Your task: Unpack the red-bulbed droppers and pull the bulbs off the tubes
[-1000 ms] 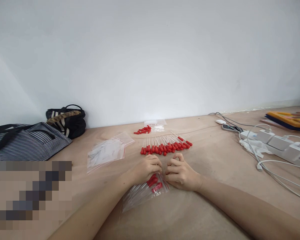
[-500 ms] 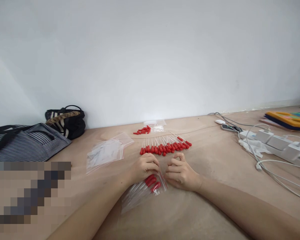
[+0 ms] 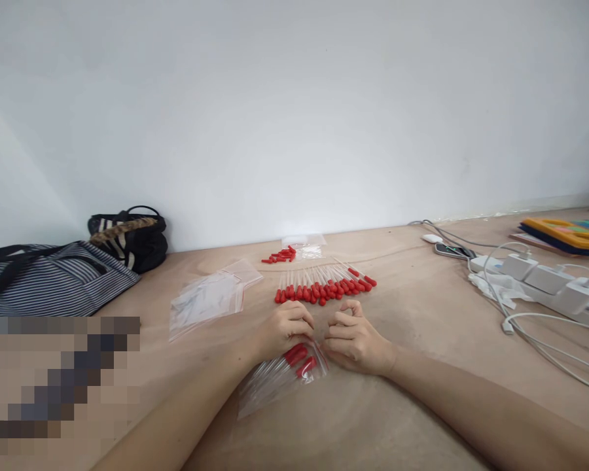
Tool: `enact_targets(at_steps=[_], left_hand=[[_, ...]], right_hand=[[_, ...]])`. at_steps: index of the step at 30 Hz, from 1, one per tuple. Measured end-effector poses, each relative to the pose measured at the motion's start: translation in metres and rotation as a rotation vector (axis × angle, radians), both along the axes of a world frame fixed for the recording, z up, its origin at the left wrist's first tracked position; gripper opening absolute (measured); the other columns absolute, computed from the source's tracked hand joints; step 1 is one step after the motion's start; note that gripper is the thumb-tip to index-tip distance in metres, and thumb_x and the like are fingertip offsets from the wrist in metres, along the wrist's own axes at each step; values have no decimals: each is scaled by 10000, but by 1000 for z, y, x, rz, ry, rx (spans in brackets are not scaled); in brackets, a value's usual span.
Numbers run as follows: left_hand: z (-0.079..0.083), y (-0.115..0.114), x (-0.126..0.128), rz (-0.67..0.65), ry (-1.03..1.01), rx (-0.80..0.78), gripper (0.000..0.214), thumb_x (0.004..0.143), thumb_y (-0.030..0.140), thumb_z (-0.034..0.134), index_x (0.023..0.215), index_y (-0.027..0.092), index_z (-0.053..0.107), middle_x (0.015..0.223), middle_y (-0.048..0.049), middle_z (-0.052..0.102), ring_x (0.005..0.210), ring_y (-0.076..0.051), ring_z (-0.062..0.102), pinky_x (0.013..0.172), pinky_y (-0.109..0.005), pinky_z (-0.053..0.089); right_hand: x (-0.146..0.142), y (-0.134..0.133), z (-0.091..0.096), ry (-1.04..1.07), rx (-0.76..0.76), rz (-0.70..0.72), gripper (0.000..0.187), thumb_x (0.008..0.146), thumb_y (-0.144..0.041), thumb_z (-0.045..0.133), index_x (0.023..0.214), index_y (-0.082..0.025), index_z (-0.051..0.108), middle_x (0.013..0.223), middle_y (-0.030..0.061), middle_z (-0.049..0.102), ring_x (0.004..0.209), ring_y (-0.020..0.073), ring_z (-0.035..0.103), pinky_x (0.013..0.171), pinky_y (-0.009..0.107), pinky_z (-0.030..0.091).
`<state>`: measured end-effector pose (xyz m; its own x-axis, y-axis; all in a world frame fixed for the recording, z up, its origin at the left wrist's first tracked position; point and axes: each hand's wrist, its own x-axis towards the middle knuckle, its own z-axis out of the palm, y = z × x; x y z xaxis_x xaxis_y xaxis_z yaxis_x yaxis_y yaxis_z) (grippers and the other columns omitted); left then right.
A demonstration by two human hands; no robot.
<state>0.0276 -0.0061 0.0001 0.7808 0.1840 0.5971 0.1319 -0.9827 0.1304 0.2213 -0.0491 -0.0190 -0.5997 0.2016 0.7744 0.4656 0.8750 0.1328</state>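
Note:
A clear zip-lock bag (image 3: pixel 269 396) lies at a slant in front of me. Inside it are several droppers with clear tubes and red rubber bulbs (image 3: pixel 307 367). My left hand (image 3: pixel 287 327) is closed on the upper edge of the bag, near its red-lined zip. At the right end of that zip is my right hand (image 3: pixel 356 339), its fingers curled and pressed together at the bag's corner. The right fingertips are partly hidden. Just beyond both hands, a row of droppers (image 3: pixel 324 291) lies with the red bulbs toward me.
Left of the droppers lie flat zip-lock bags (image 3: pixel 209 297). Farther back are loose red bulbs (image 3: pixel 279 255) and clear tubes (image 3: pixel 309 251). A striped bag (image 3: pixel 69 278) and a black bag (image 3: pixel 150 245) stand at left. Chargers with cables (image 3: pixel 550 280) lie at right, near a yellow-framed board (image 3: pixel 564 235).
Both hands stay at the bag's zip edge. The bag's mouth shifts very slightly between them; everything else looks the same.

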Motion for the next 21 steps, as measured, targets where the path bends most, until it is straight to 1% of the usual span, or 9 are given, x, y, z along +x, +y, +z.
enact_targets(at_steps=[6,12,16,21], left_hand=[[2,-4,2,53,78,-2,226,853,180,464,663,160,584,731,-32,610,728,-128,527,700,-260,420],[1,-6,2,62,69,-9,229,848,161,443,656,161,567,731,-37,589,721,-133,506,686,-258,410],[1,-8,3,68,77,-45,263,855,145,399,650,165,563,718,-38,579,705,-133,499,672,-255,404],[2,-10,3,29,124,-133,224,843,118,385,678,163,530,700,-37,585,693,-132,504,644,-230,405]], right_hand=[[0,1,-1,-7,-12,5,177,800,-139,493,637,-188,541,557,-54,539,683,99,438,787,339,230],[0,4,-7,11,-94,-14,110,795,-148,519,719,-206,574,639,-49,598,727,113,444,768,341,232],[-1,6,-7,5,-77,17,125,800,-165,530,698,-215,582,650,-54,602,730,111,435,781,343,226],[-2,7,-4,-33,-38,-8,187,815,-143,481,672,-216,577,587,-57,562,705,104,426,792,345,206]])
